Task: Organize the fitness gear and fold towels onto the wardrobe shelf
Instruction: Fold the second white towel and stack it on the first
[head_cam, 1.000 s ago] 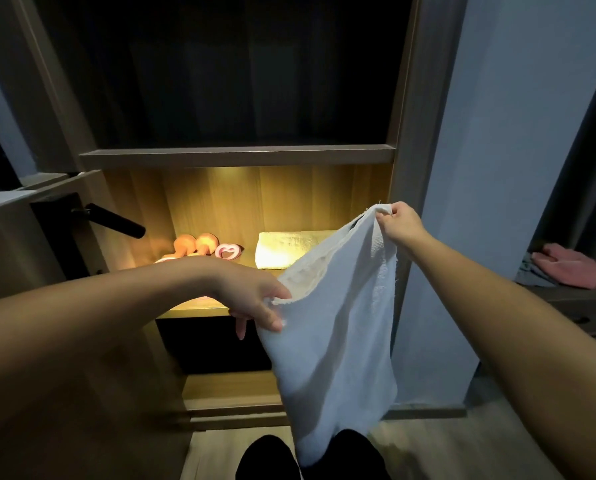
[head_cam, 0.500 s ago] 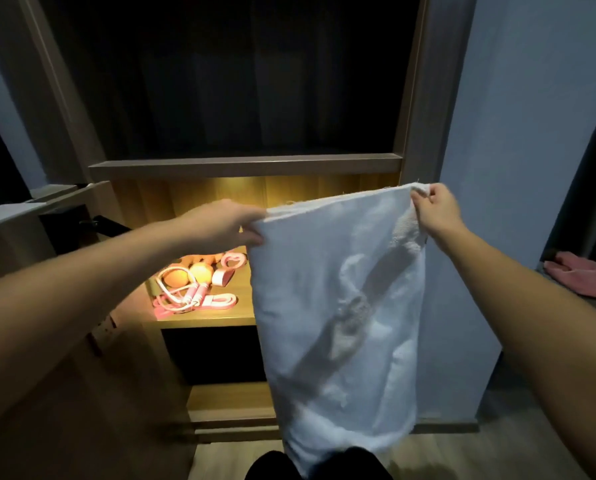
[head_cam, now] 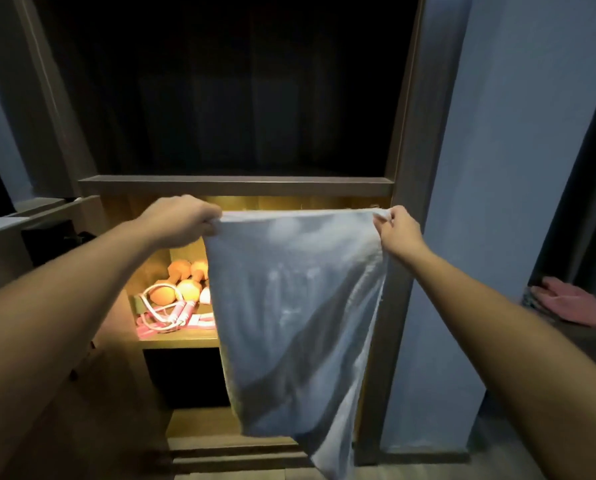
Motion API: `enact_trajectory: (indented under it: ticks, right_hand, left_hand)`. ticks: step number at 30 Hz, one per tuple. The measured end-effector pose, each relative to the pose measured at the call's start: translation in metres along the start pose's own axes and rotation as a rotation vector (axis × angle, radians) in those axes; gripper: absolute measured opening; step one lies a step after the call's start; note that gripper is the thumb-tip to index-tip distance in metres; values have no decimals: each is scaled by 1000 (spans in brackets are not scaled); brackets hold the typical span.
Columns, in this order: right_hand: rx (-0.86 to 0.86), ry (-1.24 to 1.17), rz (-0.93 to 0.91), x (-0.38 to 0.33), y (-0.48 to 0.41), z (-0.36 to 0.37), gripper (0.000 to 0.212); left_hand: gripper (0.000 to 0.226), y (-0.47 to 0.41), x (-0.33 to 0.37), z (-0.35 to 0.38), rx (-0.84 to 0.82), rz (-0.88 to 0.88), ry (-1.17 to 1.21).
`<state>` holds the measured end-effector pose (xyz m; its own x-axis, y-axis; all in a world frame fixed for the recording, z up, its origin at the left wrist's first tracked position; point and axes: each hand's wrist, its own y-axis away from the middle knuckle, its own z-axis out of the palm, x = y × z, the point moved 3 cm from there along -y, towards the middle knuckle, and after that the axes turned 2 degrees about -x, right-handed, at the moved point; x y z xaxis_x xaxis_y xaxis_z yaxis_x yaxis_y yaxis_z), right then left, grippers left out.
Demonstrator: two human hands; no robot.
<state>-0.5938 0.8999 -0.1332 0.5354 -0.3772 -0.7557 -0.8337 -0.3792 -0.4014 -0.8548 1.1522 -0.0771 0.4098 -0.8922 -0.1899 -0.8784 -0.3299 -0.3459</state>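
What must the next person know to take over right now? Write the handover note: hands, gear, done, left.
Left hand grips one top corner of the white towel; right hand pinches the other. The towel hangs spread open, unfolded, in front of the lit shelf.
Done: orange dumbbells and pink jump rope lie on that shelf's left side.
Left: fold this towel and set it on the shelf, whose right side is hidden behind the towel. A pink cloth lies on a dark surface at far right and likely needs folding too.
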Motion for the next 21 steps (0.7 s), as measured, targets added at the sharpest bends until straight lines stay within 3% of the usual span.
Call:
enact_trajectory:
  ticks: [2, 5, 6, 9, 10, 13, 17, 21]
  right_hand:
    - [107, -101, -31, -1, 1, 3, 14]
    - [-142, 115, 80, 17, 12, 30, 17]
    - [-137, 97, 77, 20, 12, 32, 13]
    - [70, -98, -19, 17, 10, 19, 20]
    - [59, -100, -13, 18, 11, 18, 17]
    - [-149, 46, 61, 30, 25, 35, 12]
    - [-102, -35, 24, 27, 33, 37, 10]
    - [-116, -51, -46, 7, 29, 30, 13]
  left_hand:
    - [8, 2, -10, 0, 158, -40, 22]
    - [11, 11, 4, 26, -133, 74, -115]
    - [13, 13, 5, 27, -138, 89, -131]
    - [13, 9, -11, 17, 122, 44, -61]
    - [13, 12, -11, 20, 118, 29, -25]
    - [17, 23, -3, 48, -179, 83, -90]
    - [11, 24, -8, 57, -236, 14, 26]
    - [62, 29, -7, 59, -358, -50, 116]
